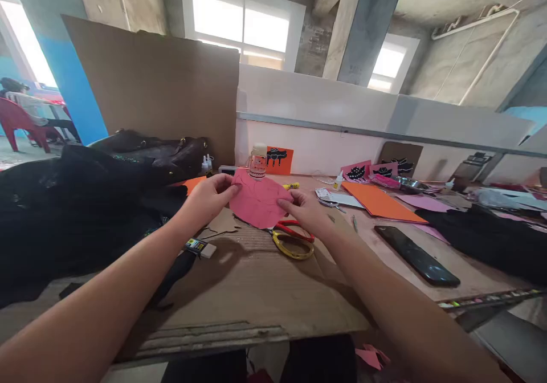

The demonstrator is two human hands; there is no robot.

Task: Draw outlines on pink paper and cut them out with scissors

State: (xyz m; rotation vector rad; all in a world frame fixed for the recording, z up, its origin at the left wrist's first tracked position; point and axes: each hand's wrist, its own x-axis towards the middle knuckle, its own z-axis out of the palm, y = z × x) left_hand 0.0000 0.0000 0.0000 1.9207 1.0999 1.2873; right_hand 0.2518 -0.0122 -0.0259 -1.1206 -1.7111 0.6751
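A pink paper piece (260,203) with rounded edges is held up between the two hands, above the bench, its drawn lines facing the wearer; the left hand (216,194) grips its left edge and the right hand (304,207) grips its right edge, likely so that it stays flat and the lines can be read; the lines are faint at this distance, so I cannot tell what they outline. Each thumb lies on the near face with fingers curled behind; both forearms reach forward and inward, the left hand slightly higher than the right. Just below and left of the right hand, scissors (278,244) with one red and one yellow handle lie on a cardboard sheet (256,297), handles toward that hand, perhaps for easy reach; the cardboard probably shields the surface. Below the left hand sits a small white block in a dark sleeve (200,248), seemingly an eraser; beyond the hands stands a jar (258,161); right of the right hand lie orange sheets (380,199) and, nearer the wearer, a phone (416,256).
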